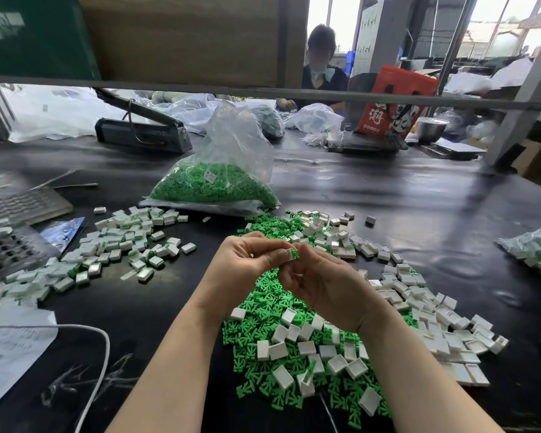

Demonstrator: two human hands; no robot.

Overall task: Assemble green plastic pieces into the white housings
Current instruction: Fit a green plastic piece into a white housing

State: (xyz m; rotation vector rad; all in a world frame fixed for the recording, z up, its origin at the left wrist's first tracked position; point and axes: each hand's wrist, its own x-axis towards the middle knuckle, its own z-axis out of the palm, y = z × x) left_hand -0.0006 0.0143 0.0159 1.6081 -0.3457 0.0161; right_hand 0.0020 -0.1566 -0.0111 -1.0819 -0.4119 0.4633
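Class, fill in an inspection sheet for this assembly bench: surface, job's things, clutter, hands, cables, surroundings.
Surface: black table, shiny, creased.
Job's things: loose green pieces and white housings heaped below the hands; assembled units piled to the left; clear bag of green pieces behind.
Clutter: papers at left edge; metal tray with housings; bag sealer.
Hands: left hand and right hand together pinch one green piece in a housing.
Cables: white cable across the papers.
Surroundings: another person working opposite; red bag; steel bowl.
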